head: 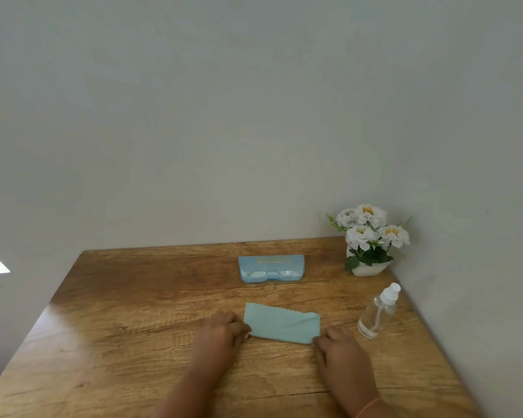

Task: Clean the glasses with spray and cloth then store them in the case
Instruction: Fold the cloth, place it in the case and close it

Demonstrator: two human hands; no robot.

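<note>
A light teal cleaning cloth [281, 323] lies folded flat on the wooden table [133, 342]. My left hand [224, 330] pinches its near left corner, and my right hand [340, 348] pinches its near right corner. Behind the cloth stands an open blue glasses case [271, 262], and the glasses [269, 274] lie inside its lower half. To the right of the cloth a clear spray bottle [378, 312] with a white cap stands apart from both hands.
A white pot of white flowers [369, 239] sits in the far right corner by the walls. The table's left edge runs diagonally towards me, and its right side meets the wall.
</note>
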